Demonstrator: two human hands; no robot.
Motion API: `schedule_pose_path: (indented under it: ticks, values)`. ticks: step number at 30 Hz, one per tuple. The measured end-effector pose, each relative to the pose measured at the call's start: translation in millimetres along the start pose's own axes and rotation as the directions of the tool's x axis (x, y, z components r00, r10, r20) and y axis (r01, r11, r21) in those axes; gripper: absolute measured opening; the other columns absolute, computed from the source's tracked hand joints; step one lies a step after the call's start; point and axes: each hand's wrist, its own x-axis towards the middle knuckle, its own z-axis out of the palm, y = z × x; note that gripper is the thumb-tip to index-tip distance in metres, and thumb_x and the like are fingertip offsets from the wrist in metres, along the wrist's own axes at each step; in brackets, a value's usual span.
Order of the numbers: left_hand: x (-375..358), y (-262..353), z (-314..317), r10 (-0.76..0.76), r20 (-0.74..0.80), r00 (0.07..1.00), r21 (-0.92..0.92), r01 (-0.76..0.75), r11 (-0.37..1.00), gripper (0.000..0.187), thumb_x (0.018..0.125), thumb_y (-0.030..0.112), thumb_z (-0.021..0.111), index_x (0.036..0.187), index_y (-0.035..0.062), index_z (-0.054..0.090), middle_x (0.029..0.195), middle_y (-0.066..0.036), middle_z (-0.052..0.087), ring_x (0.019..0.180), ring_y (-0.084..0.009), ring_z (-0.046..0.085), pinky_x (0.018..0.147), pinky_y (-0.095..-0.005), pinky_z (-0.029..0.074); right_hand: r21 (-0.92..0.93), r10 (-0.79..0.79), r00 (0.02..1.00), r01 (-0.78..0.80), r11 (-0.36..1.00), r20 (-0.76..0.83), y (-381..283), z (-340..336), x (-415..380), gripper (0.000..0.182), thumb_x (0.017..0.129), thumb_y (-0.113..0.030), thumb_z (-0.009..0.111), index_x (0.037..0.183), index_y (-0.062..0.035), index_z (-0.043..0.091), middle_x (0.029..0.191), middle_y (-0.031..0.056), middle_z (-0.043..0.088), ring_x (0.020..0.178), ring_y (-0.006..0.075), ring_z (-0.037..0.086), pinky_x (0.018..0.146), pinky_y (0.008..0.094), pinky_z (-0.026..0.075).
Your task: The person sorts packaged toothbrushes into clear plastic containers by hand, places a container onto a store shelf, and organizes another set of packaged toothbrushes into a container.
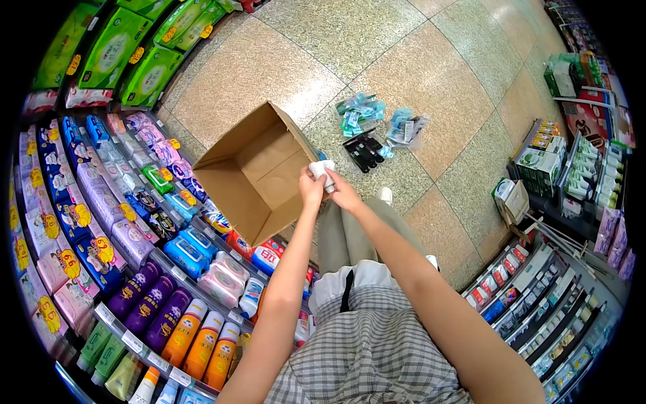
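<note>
Both hands meet in front of the body, over the right edge of an open, empty-looking cardboard box (262,168). My left hand (311,188) and my right hand (344,192) are closed around a small white item (322,172), possibly a bottle or a wrapped roll. Its label cannot be made out. Beyond the hands, on the tiled floor, lie blue-and-clear packets (360,113), several black items (364,151) and another small pile of clear packets (406,128).
Shelves of wipes (188,252), purple bottles (149,304) and orange bottles (203,349) curve along the left. Green packs (111,50) fill the upper left. On the right are racks of small goods (538,313), stacked boxes (542,158) and an open carton (513,200).
</note>
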Motion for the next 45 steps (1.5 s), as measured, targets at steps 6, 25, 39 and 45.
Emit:
schedule_pose_path:
  ticks: [6, 25, 39, 45]
  values:
    - [-21.2, 30.9, 2.3, 0.001, -0.152, 0.988, 0.071, 0.010, 0.997, 0.074, 0.072, 0.012, 0.079, 0.133, -0.0033, 0.040, 0.115, -0.024, 0.060, 0.102, -0.0315, 0.062, 0.089, -0.0411, 0.050, 0.015, -0.020, 0.979, 0.023, 1.000, -0.202, -33.7, -25.4, -12.6, 0.056, 0.072, 0.004, 0.057, 0.127, -0.0076, 0.056, 0.126, 0.0169, 0.060, 0.117, 0.0341, 0.056, 0.101, 0.0397, 0.044]
    - [-122.8, 132.3, -21.6, 0.365, -0.284, 0.887, 0.242, -0.303, 0.922, 0.071, 0.076, 0.015, 0.076, 0.136, 0.0035, 0.040, 0.131, -0.021, 0.046, 0.126, -0.0394, 0.040, 0.108, -0.0464, 0.030, 0.063, -0.255, 0.859, 0.314, 0.947, -0.443, -112.2, -90.6, -92.2, 0.041, 0.089, -0.011, 0.065, 0.129, -0.0070, 0.055, 0.120, 0.0118, 0.064, 0.108, 0.0212, 0.061, 0.090, 0.0329, 0.048]
    - [-233.2, 197.3, -91.8, 0.373, -0.387, 0.843, -0.217, -0.477, 0.852, 0.018, 0.089, 0.017, 0.068, 0.094, 0.0020, 0.060, 0.079, -0.001, 0.061, 0.071, -0.0070, 0.053, 0.064, -0.0238, 0.042, 0.069, -0.548, 0.807, 0.574, 0.816, -0.220, -238.4, -114.1, -157.5, 0.043, 0.089, -0.014, 0.065, 0.056, -0.0001, 0.042, 0.048, 0.0006, 0.033, 0.047, 0.0063, 0.029, 0.045, 0.0299, 0.020]
    - [-290.3, 195.4, -83.0, 0.304, -0.521, 0.798, -0.181, -0.451, 0.874, 0.046, 0.093, 0.024, 0.064, 0.055, 0.0027, 0.049, 0.051, 0.004, 0.045, 0.050, -0.0033, 0.038, 0.046, -0.0264, 0.027, 0.120, -0.660, 0.751, 0.652, 0.749, 0.039, -270.3, -135.4, -178.8, 0.042, 0.084, -0.011, 0.065, 0.053, -0.0009, 0.038, 0.048, -0.0011, 0.030, 0.048, 0.0061, 0.027, 0.045, 0.0304, 0.020]
